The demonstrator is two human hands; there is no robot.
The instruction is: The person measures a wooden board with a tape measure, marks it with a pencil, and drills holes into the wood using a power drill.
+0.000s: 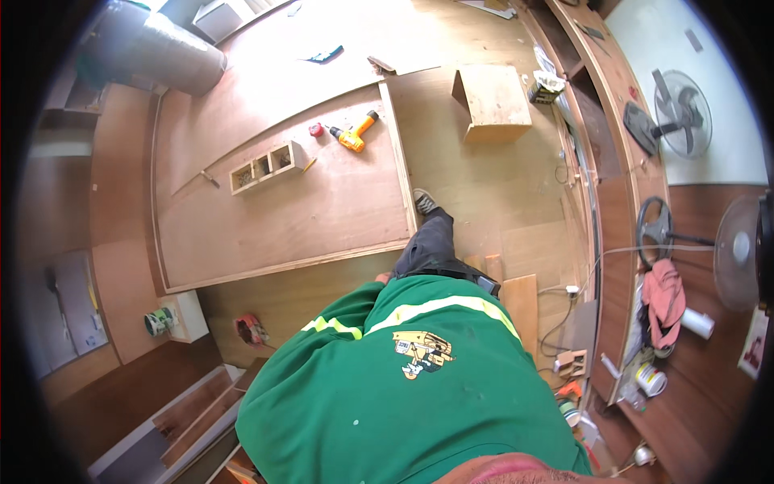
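Note:
A small part of my left hand (383, 277) shows beside my dark trouser leg, just past the green sleeve; its fingers are mostly hidden, and I cannot tell what they touch. My right hand is out of sight. In front of me lies a large framed wooden panel (322, 194). On it rest an orange cordless drill (351, 139), a small round red object (316, 129), and a wooden box with three compartments (266, 167) holding small hardware. A pencil-like stick (310, 164) lies beside the box. Farther left is a small hammer-like tool (210, 179).
My shoe (425, 202) stands against the panel's right edge. Beyond it sits a plywood box (496, 101) near a dark can (546, 87). Fans (682, 113) and a pink bag (664, 298) line the right. A wrapped roll (161, 48) lies far left; a cable (556, 347) trails at right.

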